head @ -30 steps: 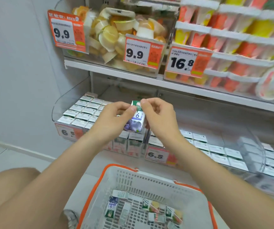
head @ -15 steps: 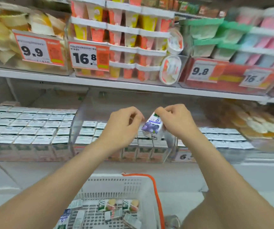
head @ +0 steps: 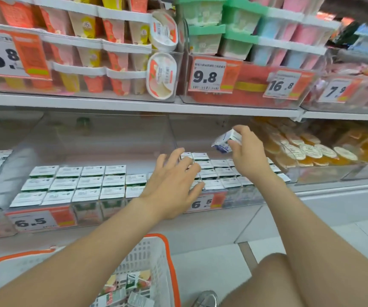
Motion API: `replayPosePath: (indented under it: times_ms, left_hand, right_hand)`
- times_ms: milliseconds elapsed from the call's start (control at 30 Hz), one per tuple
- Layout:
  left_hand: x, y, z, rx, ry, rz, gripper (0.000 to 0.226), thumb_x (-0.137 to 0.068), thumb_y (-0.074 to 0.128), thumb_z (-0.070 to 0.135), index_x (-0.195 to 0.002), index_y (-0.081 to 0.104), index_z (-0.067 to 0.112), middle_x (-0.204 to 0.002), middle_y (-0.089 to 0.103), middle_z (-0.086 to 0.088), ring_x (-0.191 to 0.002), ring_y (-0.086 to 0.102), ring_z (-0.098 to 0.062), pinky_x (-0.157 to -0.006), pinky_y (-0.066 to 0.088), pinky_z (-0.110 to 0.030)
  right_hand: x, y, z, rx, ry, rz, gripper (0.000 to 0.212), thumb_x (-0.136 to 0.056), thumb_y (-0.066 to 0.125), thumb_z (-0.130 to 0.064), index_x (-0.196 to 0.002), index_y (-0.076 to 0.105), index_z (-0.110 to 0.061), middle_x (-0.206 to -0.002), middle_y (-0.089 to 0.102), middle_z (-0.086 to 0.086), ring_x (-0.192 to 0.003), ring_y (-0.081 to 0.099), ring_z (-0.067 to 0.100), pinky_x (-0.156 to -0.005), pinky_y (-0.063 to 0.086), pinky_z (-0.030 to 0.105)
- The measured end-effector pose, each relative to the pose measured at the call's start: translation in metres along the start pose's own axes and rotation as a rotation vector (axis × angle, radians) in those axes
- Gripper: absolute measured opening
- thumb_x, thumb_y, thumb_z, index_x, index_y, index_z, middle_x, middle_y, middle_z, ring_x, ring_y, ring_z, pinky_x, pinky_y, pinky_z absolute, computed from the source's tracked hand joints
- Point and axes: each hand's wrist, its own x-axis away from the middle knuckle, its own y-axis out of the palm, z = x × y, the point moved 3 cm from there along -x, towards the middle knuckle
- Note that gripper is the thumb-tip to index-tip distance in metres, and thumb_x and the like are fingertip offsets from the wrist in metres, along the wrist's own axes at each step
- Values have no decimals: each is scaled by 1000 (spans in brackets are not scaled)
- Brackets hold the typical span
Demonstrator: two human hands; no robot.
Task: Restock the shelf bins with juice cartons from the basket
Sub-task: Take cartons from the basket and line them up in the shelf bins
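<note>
My right hand (head: 247, 151) holds a small blue-and-white juice carton (head: 225, 141), tilted, above the rows of cartons in the right clear shelf bin (head: 240, 197). My left hand (head: 174, 185) is spread open, palm down, over the front-left cartons of that same bin and holds nothing. A second bin (head: 41, 216) to the left is packed with white-topped cartons (head: 78, 182). The white basket with an orange rim (head: 154, 258) sits on the floor below, with several loose cartons (head: 132, 284) in it.
The shelf above carries dessert cups and price tags such as the 9.8 tag (head: 209, 75). Orange jelly cups (head: 307, 151) fill the bin right of the cartons. My knee (head: 274, 282) is at the bottom right, beside the basket.
The view has swung right along the shelf. My left hand let go of the carton and spread open over the bin. My right hand carried the carton up and to the right.
</note>
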Motion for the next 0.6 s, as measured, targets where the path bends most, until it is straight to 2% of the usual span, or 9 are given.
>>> replayPosePath:
  times_ms: [100, 200, 300, 400, 467, 533, 600]
  left_hand:
    - [-1, 7, 2, -60, 0, 2, 46, -105, 31, 55, -114, 64, 25, -121, 59, 3, -148, 31, -32, -102, 36, -50]
    - [1, 10, 3, -60, 10, 28, 46, -106, 32, 53, -113, 68, 24, -118, 60, 4, -149, 32, -33, -101, 39, -49]
    - [2, 12, 2, -57, 16, 31, 46, -107, 33, 53, -114, 68, 24, -118, 60, 3, -150, 31, -33, -102, 41, -50]
    - [2, 13, 2, -49, 15, 12, 46, -107, 32, 53, -115, 67, 24, -119, 58, 3, -152, 29, -32, -102, 42, -50]
    - [2, 13, 1, -4, 21, -2, 45, -108, 33, 53, -119, 66, 25, -123, 55, 4, -153, 25, -30, -104, 43, -48]
    - [3, 12, -2, 119, 48, 12, 41, -109, 38, 50, -130, 62, 24, -134, 53, 5, -156, 20, -27, -111, 41, -44]
    - [9, 3, -6, 304, 58, 93, 39, -108, 50, 36, -142, 54, 17, -147, 48, 0, -155, 23, -23, -120, 34, -39]
  right_hand:
    - [-9, 17, 11, 194, -86, -142, 49, -106, 53, -2, -152, 47, -18, -141, 44, 14, -115, 57, 38, -90, 42, 31]
    - [-20, 39, 16, 280, -149, -346, 45, -108, 54, -11, -152, 52, -20, -141, 54, 17, -123, 57, 42, -103, 49, 44]
    - [-25, 49, 12, 300, -163, -492, 43, -110, 48, -14, -152, 54, -18, -149, 59, 14, -138, 53, 35, -112, 46, 42]
    - [-22, 47, 9, 293, -128, -497, 46, -109, 41, -9, -152, 55, -17, -151, 58, 11, -139, 53, 32, -112, 45, 36]
    - [-16, 46, 5, 295, -105, -469, 50, -107, 41, -9, -155, 50, -16, -148, 59, 16, -131, 57, 36, -105, 49, 38]
    - [-6, 42, -6, 266, -105, -396, 54, -103, 45, -7, -156, 45, -13, -143, 59, 20, -127, 57, 38, -103, 51, 44]
    - [8, 30, -28, 199, -164, -268, 47, -99, 49, -5, -146, 54, -11, -137, 59, 16, -124, 57, 34, -103, 49, 43]
